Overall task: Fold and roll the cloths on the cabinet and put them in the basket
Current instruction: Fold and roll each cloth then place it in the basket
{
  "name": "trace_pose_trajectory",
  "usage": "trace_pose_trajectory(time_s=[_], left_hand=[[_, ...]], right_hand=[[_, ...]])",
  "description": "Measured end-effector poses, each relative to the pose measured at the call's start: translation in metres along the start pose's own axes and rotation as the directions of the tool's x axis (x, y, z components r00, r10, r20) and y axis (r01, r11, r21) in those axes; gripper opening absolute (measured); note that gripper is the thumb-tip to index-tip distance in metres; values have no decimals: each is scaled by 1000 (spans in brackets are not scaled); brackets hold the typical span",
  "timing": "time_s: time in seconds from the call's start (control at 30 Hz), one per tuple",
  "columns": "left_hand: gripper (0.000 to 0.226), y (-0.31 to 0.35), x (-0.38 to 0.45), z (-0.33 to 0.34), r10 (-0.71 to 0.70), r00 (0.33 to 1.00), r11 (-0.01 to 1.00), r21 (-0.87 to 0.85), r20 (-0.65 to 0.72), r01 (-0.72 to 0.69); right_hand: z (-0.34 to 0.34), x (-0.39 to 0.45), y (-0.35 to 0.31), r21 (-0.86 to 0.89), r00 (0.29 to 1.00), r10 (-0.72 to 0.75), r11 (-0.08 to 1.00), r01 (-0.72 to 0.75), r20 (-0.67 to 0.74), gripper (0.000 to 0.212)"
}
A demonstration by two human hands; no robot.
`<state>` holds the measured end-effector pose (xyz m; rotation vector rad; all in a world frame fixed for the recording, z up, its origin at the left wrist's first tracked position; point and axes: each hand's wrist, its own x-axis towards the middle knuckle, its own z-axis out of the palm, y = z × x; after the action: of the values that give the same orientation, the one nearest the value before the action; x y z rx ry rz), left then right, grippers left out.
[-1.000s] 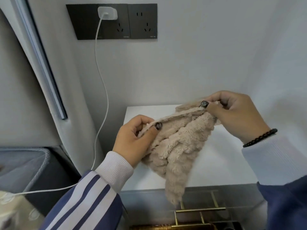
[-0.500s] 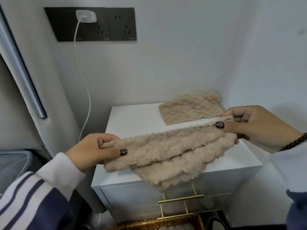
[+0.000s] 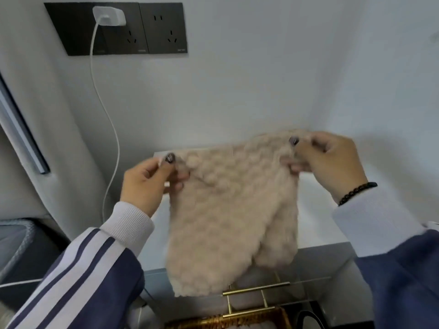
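Both hands were raised in front of the person, above the white cabinet (image 3: pixel 316 236), holding one beige fluffy cloth (image 3: pixel 232 210) up by its top edge. The left hand (image 3: pixel 147 184) pinched the top-left corner, thumb on the near side w/ its dark-painted nail up, other fingers curled behind the fabric. The right hand (image 3: pixel 330 162) gripped the top-right corner the same way, thumb forward, fingers folded round the edge; it sat a bit higher than the left, so the top edge slanted up to the right. Wrists were bent inward, forearms coming in from the lower corners: left sleeve (image 3: pixel 78 276) navy w/ pale stripes and a white cuff, right wrist wearing a dark bead bracelet (image 3: pixel 356 192). The cloth hung doubled, its lower part in two overlapping flaps, bottom corner dangling in front of the cabinet's front face near the gold handle (image 3: pixel 256 288). The woven basket (image 3: pixel 228 321) showed at the bottom edge, directly below the cloth, not touching it. On the wall, a white charger (image 3: pixel 108 16) sat plugged into a black socket panel.
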<state>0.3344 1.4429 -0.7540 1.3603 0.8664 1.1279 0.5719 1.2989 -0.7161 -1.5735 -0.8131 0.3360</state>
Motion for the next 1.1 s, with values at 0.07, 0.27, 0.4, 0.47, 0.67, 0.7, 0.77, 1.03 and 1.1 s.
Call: trace_pose_trajectory(time_s=[0.07,0.27,0.4,0.47,0.67,0.7,0.77,1.03,1.1], left_hand=[[18,14,4,2,167,982,966,-185,-87,-181],[12,36,-11,-9,273,960,915,-292,-57,-278],[16,28,-28,-24,266,964,952,-151,-11,-265],[14,23,-40,-35,266,961,962,-86,74,-259],[33,8,-74,-59,82,935,987,101,345,-124],[29,5,-78,-59,29,923,986,141,383,-90],[20,0,-83,-62,-82,894,979,202,441,-11],[12,-4,-57,-63,-33,984,954,300,173,-21],[12,-8,-43,-55,7,997,943,331,72,-30]], right_hand=[[5,6,-12,213,970,-143,959,185,-199,13],[-8,-10,-12,339,955,-285,894,294,-77,14],[-40,-24,9,263,960,-272,933,245,71,37],[-55,-31,14,225,959,-230,956,190,167,56],[-67,-48,13,-226,693,241,967,-116,679,72],[-67,-50,12,-359,592,357,926,-119,723,66],[-64,-53,12,-538,456,508,840,-72,731,43],[-53,-42,14,-388,839,346,904,-179,419,16],[-44,-35,20,-358,919,285,916,-178,271,15]])
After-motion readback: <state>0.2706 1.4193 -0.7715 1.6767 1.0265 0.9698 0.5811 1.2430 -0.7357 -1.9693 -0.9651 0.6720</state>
